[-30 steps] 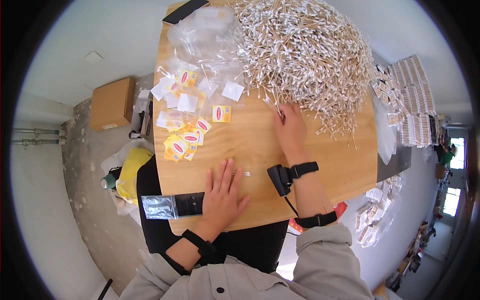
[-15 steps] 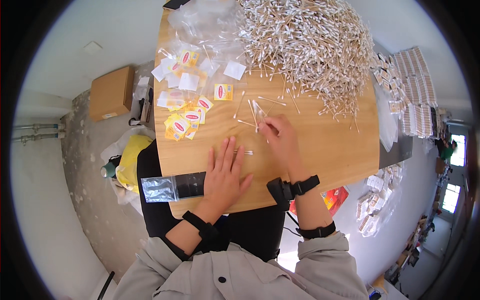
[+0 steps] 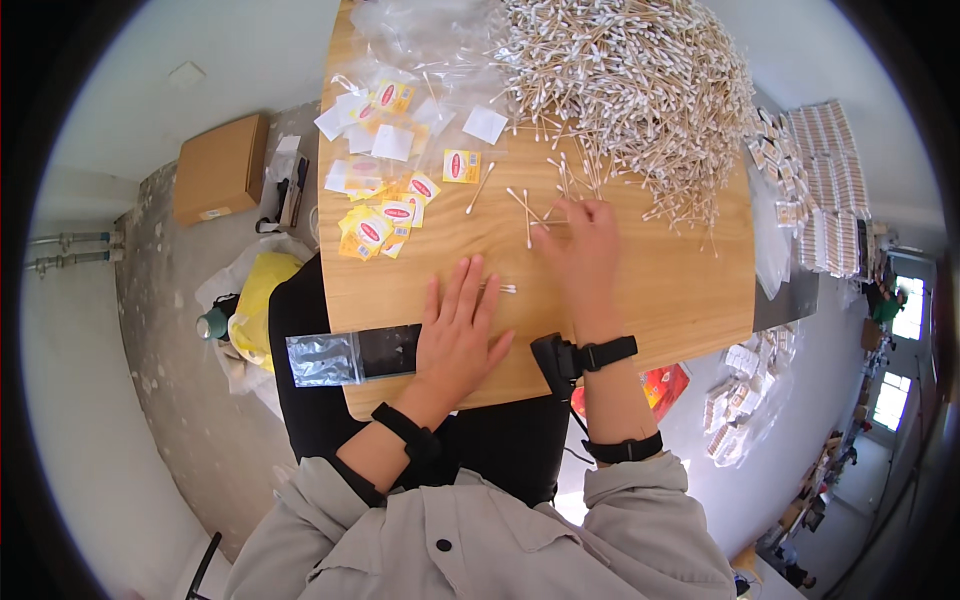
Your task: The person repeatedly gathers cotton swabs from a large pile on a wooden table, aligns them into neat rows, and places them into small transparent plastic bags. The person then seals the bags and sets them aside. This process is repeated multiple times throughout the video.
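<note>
My left hand (image 3: 458,330) lies flat on the wooden table with its fingers stretched out. White tips of a few cotton swabs (image 3: 507,288) stick out from under its fingers. My right hand (image 3: 583,262) is over the table to the right, its fingers bent and its thumb apart from them. Its fingertips reach loose cotton swabs (image 3: 566,178) at the near edge of a large heap of cotton swabs (image 3: 640,90). Crossed swabs (image 3: 526,212) lie just left of its thumb, and a single swab (image 3: 481,188) lies farther left. The fingertips are partly hidden.
Yellow and white labels (image 3: 370,232) are scattered at the left of the table (image 3: 680,300), with clear plastic bags (image 3: 425,45) behind them. A small zip bag (image 3: 322,360) lies beside my left hand. Cardboard box (image 3: 222,170) stands on the floor; stacked packs (image 3: 828,150) stand right.
My right hand has moved away from the crossed swabs, toward the heap, and its pinch has loosened. My left hand stays flat over the swabs. The whole view has shifted slightly.
</note>
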The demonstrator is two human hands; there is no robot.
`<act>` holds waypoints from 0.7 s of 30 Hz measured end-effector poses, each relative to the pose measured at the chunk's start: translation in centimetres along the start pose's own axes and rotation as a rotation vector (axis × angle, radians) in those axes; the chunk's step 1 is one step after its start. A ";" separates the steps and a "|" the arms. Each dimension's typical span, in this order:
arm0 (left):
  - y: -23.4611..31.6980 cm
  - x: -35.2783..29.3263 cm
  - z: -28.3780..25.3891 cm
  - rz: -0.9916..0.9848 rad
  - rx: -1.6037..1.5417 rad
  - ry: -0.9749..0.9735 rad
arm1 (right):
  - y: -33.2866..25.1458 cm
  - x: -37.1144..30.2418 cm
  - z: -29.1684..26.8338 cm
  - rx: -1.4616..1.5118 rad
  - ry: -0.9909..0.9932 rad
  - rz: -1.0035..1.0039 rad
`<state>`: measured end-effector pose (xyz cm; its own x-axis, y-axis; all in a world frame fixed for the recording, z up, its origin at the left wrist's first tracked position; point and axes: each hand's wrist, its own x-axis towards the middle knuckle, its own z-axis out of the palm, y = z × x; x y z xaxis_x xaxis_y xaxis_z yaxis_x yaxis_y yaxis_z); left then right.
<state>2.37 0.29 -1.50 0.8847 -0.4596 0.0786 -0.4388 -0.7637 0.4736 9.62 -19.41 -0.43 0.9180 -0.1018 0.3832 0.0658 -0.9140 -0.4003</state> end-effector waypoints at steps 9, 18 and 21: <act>-0.1 -0.5 0.1 0.050 0.022 0.028 | -2.6 -3.8 0.2 0.285 -0.190 -0.056; -0.2 -0.5 0.6 0.033 0.020 0.027 | -3.0 -0.3 1.5 0.513 -0.399 0.188; -0.4 -0.8 0.3 0.062 0.010 0.015 | -3.3 0.9 2.5 0.417 -0.514 0.137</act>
<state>1.76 0.78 -2.04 0.8577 -0.4997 0.1206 -0.4946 -0.7382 0.4588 11.18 -15.45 -0.88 0.9914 0.0877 -0.0970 -0.0137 -0.6678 -0.7442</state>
